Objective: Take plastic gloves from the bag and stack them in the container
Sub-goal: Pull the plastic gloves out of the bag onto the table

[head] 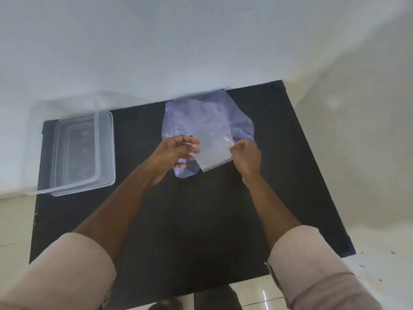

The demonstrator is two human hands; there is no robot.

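Sleeves (pixel 67 271) low in frame | my left hand (pixel 176 153) half-curled, possibly pinching glove (pixel 212 151); right hand (pixel 245 155) pinches its edge | bag (pixel 201 117) centre | container (pixel 82 151) left | risk: thin film slips, clings.

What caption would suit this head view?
Both hands hold a clear glove over the bluish bag; empty container waits at left.

The container (pixel 78 151) lay on the table (pixel 201 220) at its far left, overhanging the left edge. The bag (pixel 201 117) lay at the far centre, well right of the container, against the wall (pixel 178 41).
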